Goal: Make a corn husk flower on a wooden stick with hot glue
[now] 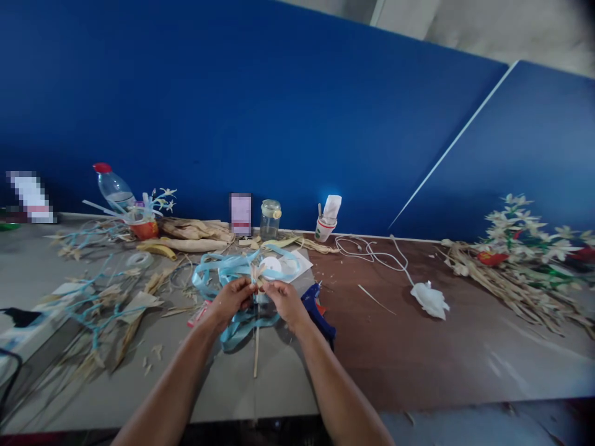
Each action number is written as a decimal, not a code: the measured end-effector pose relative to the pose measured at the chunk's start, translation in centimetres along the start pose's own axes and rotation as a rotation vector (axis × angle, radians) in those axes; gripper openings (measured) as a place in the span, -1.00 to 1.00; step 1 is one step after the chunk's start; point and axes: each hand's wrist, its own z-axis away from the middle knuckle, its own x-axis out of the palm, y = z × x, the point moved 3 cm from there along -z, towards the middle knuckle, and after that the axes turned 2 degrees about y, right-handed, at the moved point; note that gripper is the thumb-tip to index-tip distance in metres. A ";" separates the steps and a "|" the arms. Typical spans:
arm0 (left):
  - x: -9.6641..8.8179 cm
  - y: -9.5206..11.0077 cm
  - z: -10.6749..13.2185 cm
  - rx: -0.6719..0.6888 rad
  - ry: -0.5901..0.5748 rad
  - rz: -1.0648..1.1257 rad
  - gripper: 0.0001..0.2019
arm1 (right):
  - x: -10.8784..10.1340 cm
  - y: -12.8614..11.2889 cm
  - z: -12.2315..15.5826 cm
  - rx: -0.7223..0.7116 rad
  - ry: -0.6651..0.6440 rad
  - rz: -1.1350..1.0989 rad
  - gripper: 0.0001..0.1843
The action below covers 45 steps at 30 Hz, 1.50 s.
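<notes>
My left hand and my right hand meet at the middle of the table, fingertips pinched. Between them is a small pale flower that looks made of dried husk strips. A thin tan stick hangs down below the fingers; whether it joins the flower is hidden. Light blue ribbon lies in loose loops around and behind both hands. Just beyond my fingers sits a white disc on white paper. A blue glue gun lies right of my right wrist.
Blue-wrapped branches and dried husks cover the left. A glass jar, a phone and a white cup stand along the blue partition. A white cable and husk flowers are at right.
</notes>
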 end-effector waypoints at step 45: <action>-2.8 -1.3 -1.0 0.099 0.521 0.313 -0.63 | 7.6 -1.8 -19.5 -0.347 -0.028 1.200 -0.70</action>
